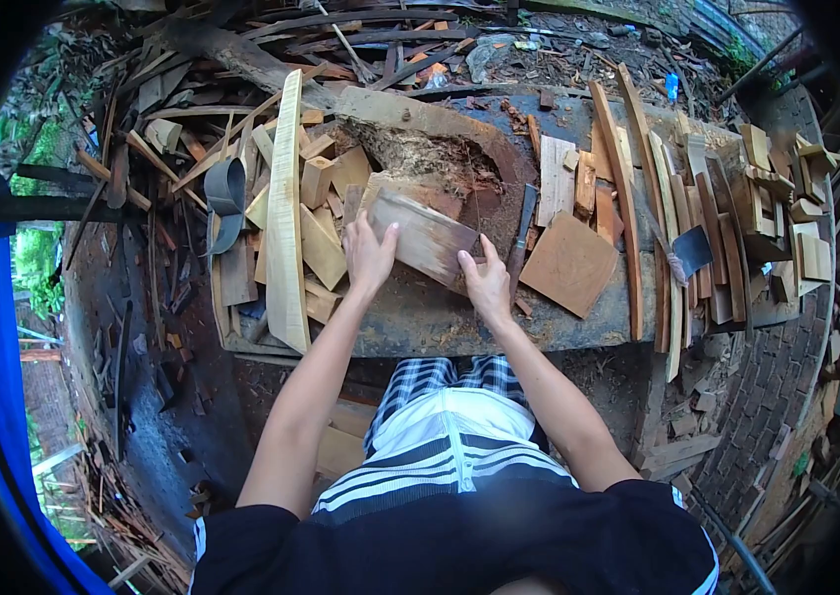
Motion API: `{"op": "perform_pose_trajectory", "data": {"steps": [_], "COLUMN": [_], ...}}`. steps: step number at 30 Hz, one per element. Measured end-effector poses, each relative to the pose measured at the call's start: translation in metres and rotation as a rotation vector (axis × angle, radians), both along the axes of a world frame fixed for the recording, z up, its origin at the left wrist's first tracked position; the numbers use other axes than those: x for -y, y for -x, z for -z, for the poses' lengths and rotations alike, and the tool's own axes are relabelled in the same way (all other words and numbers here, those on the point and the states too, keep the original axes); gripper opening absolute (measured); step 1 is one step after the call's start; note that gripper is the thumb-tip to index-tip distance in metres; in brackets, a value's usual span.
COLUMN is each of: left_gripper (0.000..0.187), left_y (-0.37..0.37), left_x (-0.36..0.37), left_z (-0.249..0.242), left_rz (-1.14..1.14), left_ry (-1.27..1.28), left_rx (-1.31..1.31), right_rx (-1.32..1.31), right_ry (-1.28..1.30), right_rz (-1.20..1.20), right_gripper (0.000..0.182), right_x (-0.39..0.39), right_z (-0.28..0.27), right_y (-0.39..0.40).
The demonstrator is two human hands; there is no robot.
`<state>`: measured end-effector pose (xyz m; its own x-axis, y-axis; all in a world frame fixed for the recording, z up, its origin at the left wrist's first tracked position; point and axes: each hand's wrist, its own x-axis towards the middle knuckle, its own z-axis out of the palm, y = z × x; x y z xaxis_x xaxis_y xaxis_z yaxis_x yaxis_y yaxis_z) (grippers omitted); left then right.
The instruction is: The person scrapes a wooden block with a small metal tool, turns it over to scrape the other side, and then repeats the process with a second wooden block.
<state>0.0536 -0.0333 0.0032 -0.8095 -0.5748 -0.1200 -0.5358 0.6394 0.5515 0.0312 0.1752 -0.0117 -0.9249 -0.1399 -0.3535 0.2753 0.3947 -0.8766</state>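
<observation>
A flat wooden board, pale grey with a darker brown right end, is held between my two hands above the bench. My left hand grips its left end, thumb on the upper face. At the lower right corner, my right hand pinches the board with thumb and fingers. Behind the board lies a thick, hollowed wooden block with a rough, crumbling inner face. Close to the right of my right hand rests a tool with a flat dark blade. A square brown board lies beyond it.
The worn workbench carries wood offcuts. On its left a long pale plank slants over more pieces, beside a curled grey strip. Long strips and stacked blocks line the right side. Scrap wood is piled behind.
</observation>
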Motion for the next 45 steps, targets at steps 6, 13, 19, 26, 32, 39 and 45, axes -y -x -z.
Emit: {"op": "perform_pose_trajectory", "data": {"steps": [6,13,19,26,32,39,45], "left_gripper": [0.062,0.056,0.053,0.048,0.052,0.048,0.05], "left_y": [-0.039,-0.093,-0.083,-0.073,-0.07,-0.07,-0.061], "left_x": [0.007,-0.018,-0.03,-0.048,-0.041,-0.043,-0.047], "left_z": [-0.034,-0.079,-0.073,-0.054,-0.047,-0.044,-0.053], "left_rz": [-0.146,-0.541,-0.619,-0.801,-0.888,-0.934,-0.95], "left_ry": [-0.645,-1.491,-1.347,-1.32,-1.414,-1.45,-1.368], "left_rx": [0.2,-0.121,-0.406,-0.564,-0.558,-0.593,-0.604], "right_rx": [0.275,-0.031,-0.357,-0.362,-0.226,-0.19,-0.233], "right_ry": [0.344,0.175,-0.04,-0.118,-0.14,-0.171,-0.106], "right_rz": [-0.161,-0.441,-0.263,-0.691,-0.553,-0.528,-0.571], "right_gripper": [0.051,0.05,0.044,0.049,0.044,0.044,0.04], "right_x": [-0.039,-0.026,-0.001,-0.02,0.002,0.002,-0.007], "right_z": [0.031,-0.038,-0.027,-0.068,-0.067,-0.069,-0.075], "right_y": [0.027,0.054,0.052,-0.028,-0.005,-0.006,-0.012]}}
